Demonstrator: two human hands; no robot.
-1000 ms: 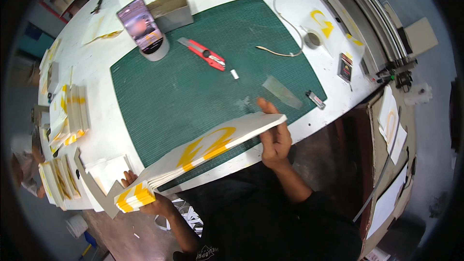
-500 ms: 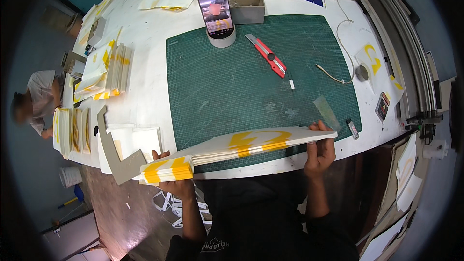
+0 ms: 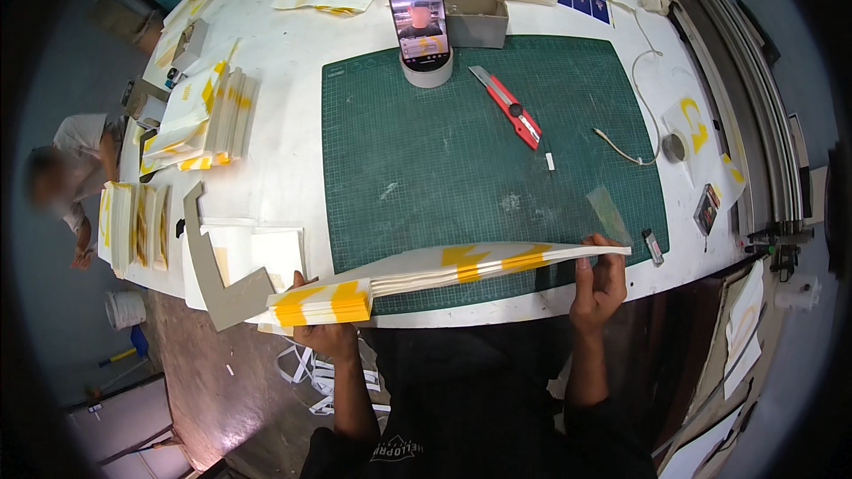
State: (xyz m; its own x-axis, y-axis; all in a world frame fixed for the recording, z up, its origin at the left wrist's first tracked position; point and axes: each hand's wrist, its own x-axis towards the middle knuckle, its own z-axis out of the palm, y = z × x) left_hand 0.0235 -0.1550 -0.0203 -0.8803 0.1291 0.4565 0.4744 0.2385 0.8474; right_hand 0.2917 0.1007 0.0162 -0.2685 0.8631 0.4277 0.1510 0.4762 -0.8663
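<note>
Between my two hands stretches a stack of folded white paper sheets with yellow print (image 3: 461,263), held just over the near edge of the table. My left hand (image 3: 327,337) grips its thick folded end from below, thumb at the far side. At the thin right end, my right hand (image 3: 599,288) pinches the sheets between thumb and fingers. Beneath the stack lies a green cutting mat (image 3: 479,177). On the mat rests a red utility knife (image 3: 508,109), its blade end pointing to the far left. A grey angular board piece (image 3: 222,279) sits beside the stack's left end.
A phone (image 3: 419,22) leans on a white tape roll (image 3: 428,71) before a grey box (image 3: 479,18). Printed stacks (image 3: 209,120) stand at the left, near another person (image 3: 75,155). A cable (image 3: 632,151) and a small box (image 3: 707,207) lie at the right.
The view has shifted slightly, so the table appears further right. Both hands keep their hold on the stack, which looks a little flatter. The other person's hand has moved lower.
</note>
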